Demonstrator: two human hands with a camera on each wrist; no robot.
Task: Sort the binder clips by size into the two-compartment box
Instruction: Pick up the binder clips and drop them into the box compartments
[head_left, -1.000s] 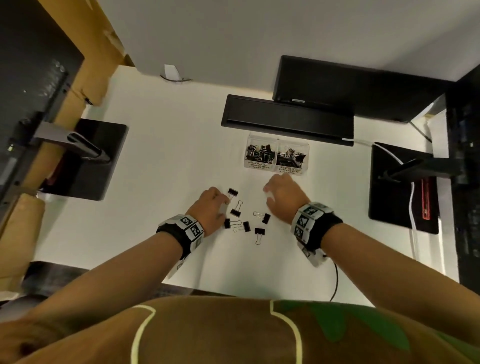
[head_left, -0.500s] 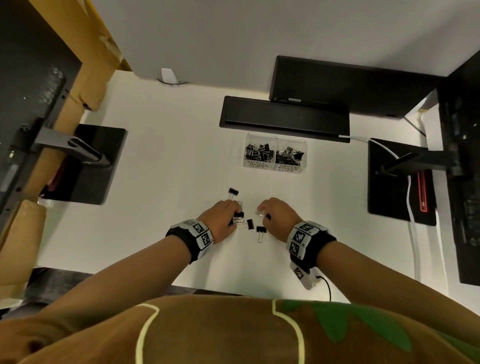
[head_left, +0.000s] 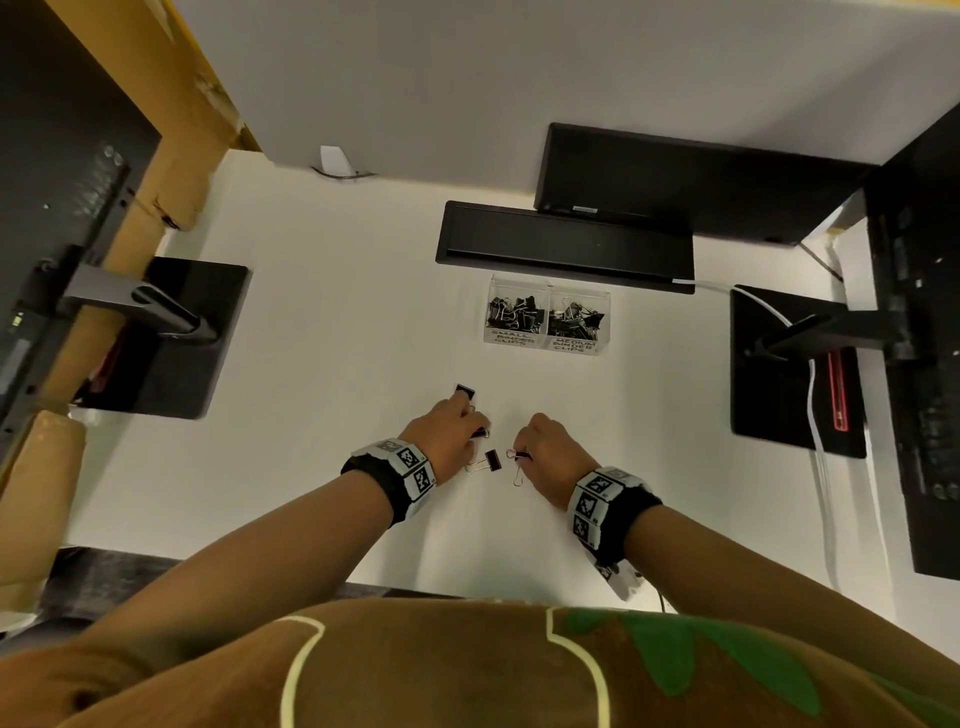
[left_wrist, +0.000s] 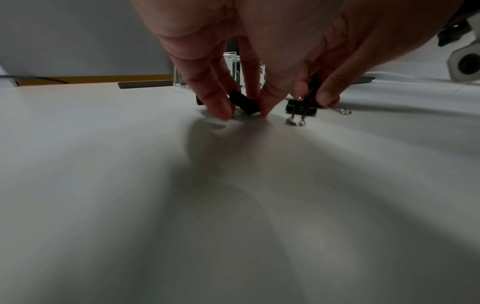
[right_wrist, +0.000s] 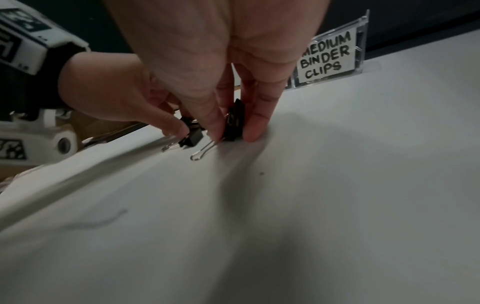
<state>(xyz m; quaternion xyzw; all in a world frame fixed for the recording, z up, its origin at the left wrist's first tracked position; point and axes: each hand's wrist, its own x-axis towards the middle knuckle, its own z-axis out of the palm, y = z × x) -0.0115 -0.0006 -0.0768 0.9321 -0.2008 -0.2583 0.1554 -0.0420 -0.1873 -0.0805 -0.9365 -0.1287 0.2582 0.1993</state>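
left grip (left_wrist: 249, 61) pinching binder clip (left_wrist: 242, 101), right grip (right_wrist: 221, 67) pinching another clip (right_wrist: 235, 123)

1. Head view looks steeply down over the whole tabletop (head_left: 322, 322).
2. Wrist views sit low, close, grazing the tabletop along the fingers.
3. All share the labelled box (head_left: 546, 340) (right_wrist: 335, 55) (left_wrist: 231, 61).
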